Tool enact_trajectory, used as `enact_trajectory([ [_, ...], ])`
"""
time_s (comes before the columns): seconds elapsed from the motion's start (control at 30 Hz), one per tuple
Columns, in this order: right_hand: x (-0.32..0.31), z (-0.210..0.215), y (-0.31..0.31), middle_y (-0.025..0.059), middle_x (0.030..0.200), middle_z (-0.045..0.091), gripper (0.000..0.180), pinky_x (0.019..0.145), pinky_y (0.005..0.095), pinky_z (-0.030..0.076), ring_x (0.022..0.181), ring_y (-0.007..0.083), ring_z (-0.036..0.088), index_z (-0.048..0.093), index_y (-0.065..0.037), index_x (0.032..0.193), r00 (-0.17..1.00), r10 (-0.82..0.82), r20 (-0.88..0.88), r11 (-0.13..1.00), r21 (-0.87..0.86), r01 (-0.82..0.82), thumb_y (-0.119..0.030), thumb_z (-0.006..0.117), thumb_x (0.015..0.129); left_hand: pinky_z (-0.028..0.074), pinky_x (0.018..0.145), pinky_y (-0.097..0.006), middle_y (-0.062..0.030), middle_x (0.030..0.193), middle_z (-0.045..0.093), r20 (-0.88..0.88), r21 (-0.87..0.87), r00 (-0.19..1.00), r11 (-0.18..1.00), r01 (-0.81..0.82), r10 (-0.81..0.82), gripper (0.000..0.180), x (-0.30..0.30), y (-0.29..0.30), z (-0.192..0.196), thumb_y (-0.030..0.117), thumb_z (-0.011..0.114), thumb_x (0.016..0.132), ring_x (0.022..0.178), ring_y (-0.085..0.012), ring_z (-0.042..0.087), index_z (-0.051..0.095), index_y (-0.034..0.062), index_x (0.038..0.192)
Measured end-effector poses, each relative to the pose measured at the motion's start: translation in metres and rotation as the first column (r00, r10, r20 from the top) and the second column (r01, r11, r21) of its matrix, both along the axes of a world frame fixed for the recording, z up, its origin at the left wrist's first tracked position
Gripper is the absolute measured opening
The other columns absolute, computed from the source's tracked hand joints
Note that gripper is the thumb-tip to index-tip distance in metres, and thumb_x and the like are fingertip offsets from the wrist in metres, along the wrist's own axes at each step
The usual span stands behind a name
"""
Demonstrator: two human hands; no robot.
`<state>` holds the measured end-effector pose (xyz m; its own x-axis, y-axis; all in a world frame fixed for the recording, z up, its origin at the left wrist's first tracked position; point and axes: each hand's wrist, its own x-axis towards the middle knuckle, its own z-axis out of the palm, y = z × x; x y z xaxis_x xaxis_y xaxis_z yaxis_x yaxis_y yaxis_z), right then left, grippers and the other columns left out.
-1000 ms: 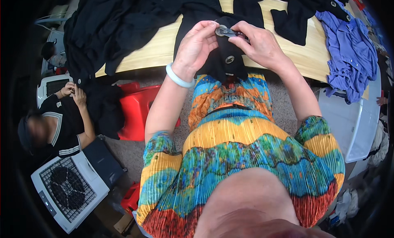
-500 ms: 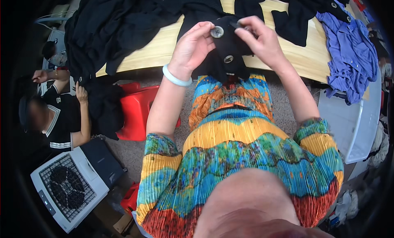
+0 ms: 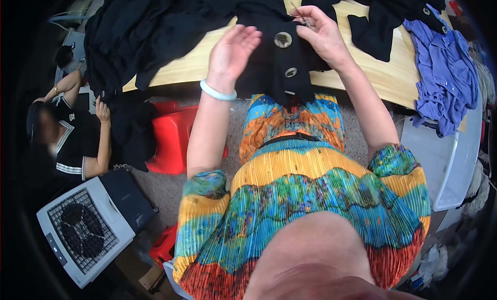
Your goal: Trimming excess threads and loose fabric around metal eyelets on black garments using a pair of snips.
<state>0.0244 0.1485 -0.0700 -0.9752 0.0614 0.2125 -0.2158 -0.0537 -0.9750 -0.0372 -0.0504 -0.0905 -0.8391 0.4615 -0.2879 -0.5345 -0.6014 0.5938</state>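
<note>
Clearly nearest is the person's colourful pleated top (image 3: 300, 170), banded in yellow, green, blue and red, above patterned trousers (image 3: 253, 129). A pale bracelet (image 3: 217, 91) circles the left wrist.

Farther out, the left hand (image 3: 232, 51) is raised with its fingers extended and close together, the palm turned inward; they are released, with nothing visible in them. The right hand (image 3: 322, 38) has its thumb and forefinger drawn together, grasping a small thin tool (image 3: 306, 23), too blurred to tell its kind; the other fingers are curled.

Between the hands, a black garment (image 3: 259, 56) lies across the near edge of the pale wooden tabletop (image 3: 202, 54) and hangs toward the lap. It bears a large round button (image 3: 283, 39) and, below that, a smaller-looking button (image 3: 292, 72).

Beyond, a heap of black clothes (image 3: 150, 36) covers the left side, and another black garment (image 3: 370, 38) lies to the right, near a crumpled purple shirt (image 3: 442, 67).

Off left are a red stool (image 3: 178, 137), a grey fan unit (image 3: 85, 232) and a co-worker (image 3: 75, 144) with arms raised.
</note>
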Motion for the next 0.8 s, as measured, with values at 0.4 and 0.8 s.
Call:
enact_trajectory([
  [0.4, 0.002, 0.011, -0.009, 0.0037, 0.103, 0.053, 0.028, 0.086, 0.0206, 0.037, 0.095, 0.0086, 0.048, 0.047, 0.001, 0.104, 0.998, -0.019, 0.055, 0.996, 0.085, 0.015, 0.002, 0.051, 0.076, 0.044, 0.069, -0.023, -0.0045, 0.083, 0.058, -0.379, -0.467, 0.894, 0.884, 0.04, -0.24, 0.019, 0.044, 0.016, 0.027, 0.016, 0.052, 0.085, 0.074, -0.0104, 0.054, 0.056, 0.0021, 0.097],
  [0.8, 0.025, 0.02, -0.009, 0.0059, 0.081, 0.059, 0.03, 0.066, 0.0239, 0.045, 0.071, 0.0111, 0.057, 0.052, -0.002, 0.099, 0.952, -0.262, -0.158, 0.896, 0.326, 0.301, -0.017, 0.064, 0.075, 0.034, 0.095, -0.039, -0.014, 0.112, 0.052, 0.037, 0.574, 0.924, 0.765, 0.293, -0.381, 0.033, 0.047, 0.014, 0.021, 0.021, 0.038, 0.089, 0.106, -0.0259, 0.048, 0.047, -0.0011, 0.111],
])
